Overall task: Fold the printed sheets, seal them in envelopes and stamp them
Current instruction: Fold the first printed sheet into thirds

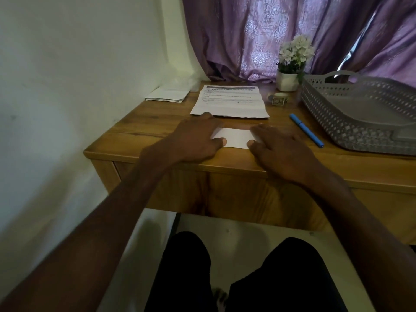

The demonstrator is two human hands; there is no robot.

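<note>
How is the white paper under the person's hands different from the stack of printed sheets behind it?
The folded sheet is a small compact rectangle; the printed sheets lie in a much larger, slightly fanned pile. The folded sheet shows only a blank white face, while the printed sheets show a heading and lines of text. The left hand and right hand press flat on the folded sheet; the printed sheets lie nearly untouched. Both are white paper lying on the wooden desk.

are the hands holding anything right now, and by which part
Nothing is gripped. Both hands lie flat on the folded sheet on the desk, pressing it: left hand on its left end, right hand on its right end.
</note>
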